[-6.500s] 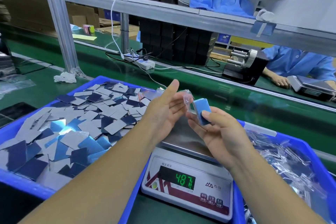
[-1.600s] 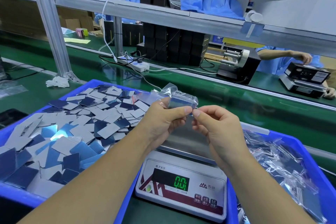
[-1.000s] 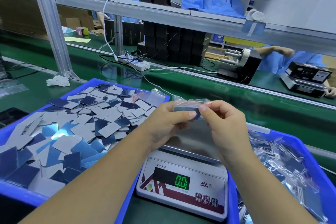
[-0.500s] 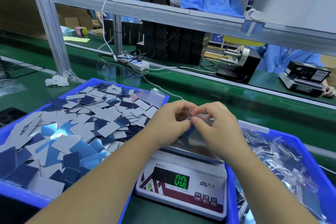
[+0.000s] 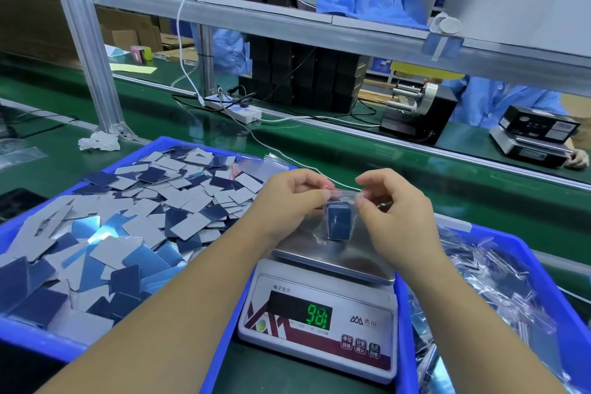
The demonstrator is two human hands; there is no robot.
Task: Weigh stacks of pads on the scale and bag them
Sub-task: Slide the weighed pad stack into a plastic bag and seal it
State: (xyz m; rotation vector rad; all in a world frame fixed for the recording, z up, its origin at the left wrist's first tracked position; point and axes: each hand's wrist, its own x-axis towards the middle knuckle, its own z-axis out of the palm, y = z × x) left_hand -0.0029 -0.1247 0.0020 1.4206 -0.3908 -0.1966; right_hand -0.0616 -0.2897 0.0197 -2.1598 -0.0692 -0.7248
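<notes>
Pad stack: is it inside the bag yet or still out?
Inside. The blue pad stack shows through the clear bag, whose top edge the left hand and right hand pinch above the scale.

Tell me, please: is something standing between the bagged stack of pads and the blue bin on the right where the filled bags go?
Nothing visible does. The bagged stack hangs over the scale, pinched at its top edge by the left hand and right hand. The right bin is open beside the scale.

Green conveyor belt (image 5: 351, 150) ahead of me, aluminium shelf rail (image 5: 287, 25) overhead, black boxes (image 5: 303, 73) stacked behind, workers in blue coats (image 5: 499, 99).
</notes>
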